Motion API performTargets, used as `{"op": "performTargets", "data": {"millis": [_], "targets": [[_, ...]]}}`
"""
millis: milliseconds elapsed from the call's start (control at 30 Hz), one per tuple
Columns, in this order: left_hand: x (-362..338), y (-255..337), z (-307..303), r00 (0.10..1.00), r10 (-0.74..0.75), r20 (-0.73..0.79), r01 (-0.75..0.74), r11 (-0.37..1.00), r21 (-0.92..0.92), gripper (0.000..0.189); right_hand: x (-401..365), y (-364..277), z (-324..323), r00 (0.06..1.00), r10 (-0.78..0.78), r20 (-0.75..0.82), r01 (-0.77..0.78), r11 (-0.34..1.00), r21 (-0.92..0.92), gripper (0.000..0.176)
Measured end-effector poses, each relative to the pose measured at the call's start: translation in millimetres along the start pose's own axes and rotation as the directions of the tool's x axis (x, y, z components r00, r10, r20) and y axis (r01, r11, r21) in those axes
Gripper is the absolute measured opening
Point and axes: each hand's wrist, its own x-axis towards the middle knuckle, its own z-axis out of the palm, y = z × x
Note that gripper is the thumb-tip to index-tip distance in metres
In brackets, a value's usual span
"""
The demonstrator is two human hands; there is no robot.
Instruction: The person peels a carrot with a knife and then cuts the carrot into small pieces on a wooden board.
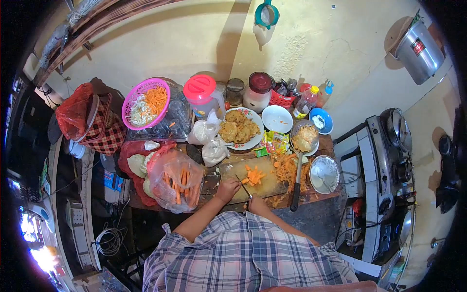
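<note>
On the cutting board (233, 168), a small knife (244, 189) slants between my hands, its blade pointing up and left. My right hand (256, 205) is closed around its handle at the board's front edge. My left hand (228, 189) is closed near the blade's far end, at the board's left part; what its fingers hold is too small to tell. Cut orange carrot pieces (253, 175) lie on the board just beyond the blade. More orange shreds and peelings (286, 168) are heaped at its right side.
Left of the board lies a plastic bag of carrots (177, 182). A black-handled ladle (296, 187) and a metal bowl (324, 174) are at the right. Behind stand a plate of fried food (239, 127), a pink basket (146, 104) and a pink-lidded pitcher (200, 92). A stove (382, 160) is far right.
</note>
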Motion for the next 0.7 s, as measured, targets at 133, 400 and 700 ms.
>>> {"op": "performTargets", "data": {"millis": [133,400,700], "targets": [[1.0,3.3,0.1,0.999,-0.022,-0.025,0.021,0.999,-0.035,0.009,-1.1,1.8,-2.1,1.0,0.022,0.02,-0.022,1.0,-0.014,0.025],[32.6,22.6,0.6,0.996,-0.088,0.012,0.088,0.996,-0.013,0.017,-21.0,12.1,-26.8,0.977,0.009,-0.213,0.023,0.989,0.146,0.024],[64.2,33.2,22.4,0.921,0.316,0.227,-0.349,0.93,0.119,0.031,-24.7,36.6,-26.2,0.937,0.136,-0.322,-0.076,0.978,0.193,0.025]]}}
